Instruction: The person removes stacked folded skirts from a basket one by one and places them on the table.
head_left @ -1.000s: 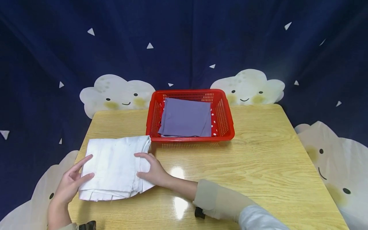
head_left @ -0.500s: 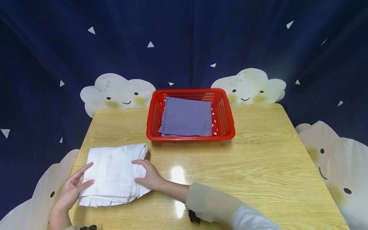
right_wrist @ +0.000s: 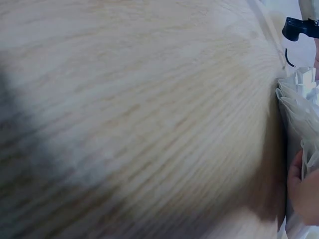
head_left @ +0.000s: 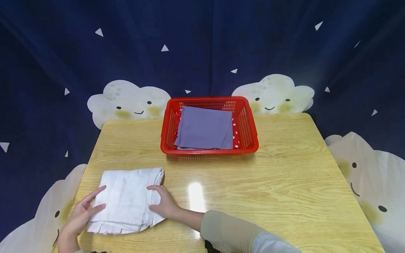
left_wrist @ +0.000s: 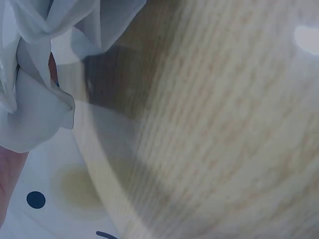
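A white cloth (head_left: 124,196), folded into a thick rectangular bundle, is at the left front of the table. My left hand (head_left: 79,214) grips its left side, thumb and fingers on the top face. From the opposite side my right hand (head_left: 164,203) holds the layered right edge the same way. Loose folds of the cloth (left_wrist: 37,107) fill the upper left of the left wrist view, with a little of the left hand (left_wrist: 7,174) below them. At the right of the right wrist view, stacked cloth layers (right_wrist: 299,107) show above the right hand (right_wrist: 305,196).
Toward the table's back stands a red plastic basket (head_left: 210,152). Inside it lies a folded grey-purple cloth (head_left: 204,128) over red fabric with white dots (head_left: 236,138). Behind the wooden table (head_left: 284,182) hangs a dark blue curtain (head_left: 202,45) with smiling clouds.
Both hands have drawn the folded white cloth toward the table's front edge, away from the basket, keeping their hold on its two sides. The basket has stayed put.
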### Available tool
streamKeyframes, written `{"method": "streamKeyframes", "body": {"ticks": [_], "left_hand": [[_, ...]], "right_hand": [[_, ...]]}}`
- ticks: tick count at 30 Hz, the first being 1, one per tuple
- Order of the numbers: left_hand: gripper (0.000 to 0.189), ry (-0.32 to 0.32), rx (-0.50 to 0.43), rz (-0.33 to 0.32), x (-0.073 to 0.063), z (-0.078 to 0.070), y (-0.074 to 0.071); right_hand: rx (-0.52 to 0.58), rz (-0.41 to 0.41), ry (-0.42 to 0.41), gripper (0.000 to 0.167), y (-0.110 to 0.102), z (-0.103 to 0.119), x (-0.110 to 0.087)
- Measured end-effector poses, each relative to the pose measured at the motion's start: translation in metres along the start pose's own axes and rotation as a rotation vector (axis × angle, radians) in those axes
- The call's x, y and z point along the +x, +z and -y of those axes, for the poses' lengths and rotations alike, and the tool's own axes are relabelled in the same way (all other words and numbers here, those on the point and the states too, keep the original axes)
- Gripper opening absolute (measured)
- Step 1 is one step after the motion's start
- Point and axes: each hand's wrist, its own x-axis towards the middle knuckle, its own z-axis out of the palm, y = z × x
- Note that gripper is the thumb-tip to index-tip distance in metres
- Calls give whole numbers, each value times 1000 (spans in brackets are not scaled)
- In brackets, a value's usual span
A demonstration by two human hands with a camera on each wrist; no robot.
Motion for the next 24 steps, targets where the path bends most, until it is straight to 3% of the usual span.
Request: {"method": "streamKeyframes", "body": {"ticks": [8,17,24], "left_hand": [[59,-62,-29,-8,0,8,1],[64,-128,110,-48,3,17,6],[67,-204,185,-10,5,11,5]], "right_hand": [[-18,-55,7,58,8,-4,-3],[-52,-5,24,59,6,-11,-3],[-68,35,26,60,4,-13,-2]]}}
